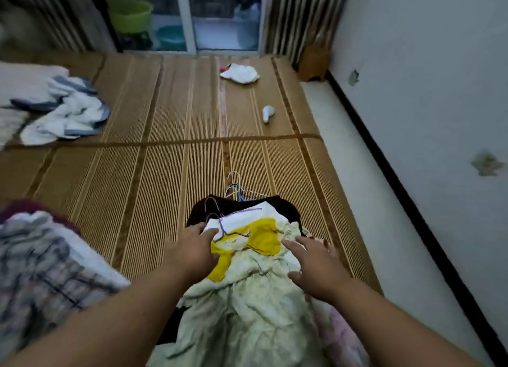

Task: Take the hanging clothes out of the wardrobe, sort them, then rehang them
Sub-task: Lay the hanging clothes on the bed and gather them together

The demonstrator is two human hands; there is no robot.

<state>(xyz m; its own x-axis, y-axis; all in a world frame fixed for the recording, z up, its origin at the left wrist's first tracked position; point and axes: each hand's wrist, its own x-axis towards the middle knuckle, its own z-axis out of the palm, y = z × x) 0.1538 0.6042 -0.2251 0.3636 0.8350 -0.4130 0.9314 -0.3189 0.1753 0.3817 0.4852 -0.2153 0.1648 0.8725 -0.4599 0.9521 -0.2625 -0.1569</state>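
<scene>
At lower centre of the frame, a pile of clothes (pixel 247 298) lies on the mat (pixel 165 174). It is pale green, with a yellow-and-white piece (pixel 261 237) toward its far end, where wire hangers (pixel 236 192) poke out. The left hand (pixel 195 247) rests on the pile's left edge, fingers straight and loose, gripping nothing. The right hand (pixel 316 262) is at the right side, fingers spread. Checked cloth (pixel 41 270) lies at lower left, a towel (pixel 68 113) at upper left, and a white cloth (pixel 240 73) at upper centre.

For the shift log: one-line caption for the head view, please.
Open left hand and right hand over a pile of clothes with hangers, laid on a striped mat.
</scene>
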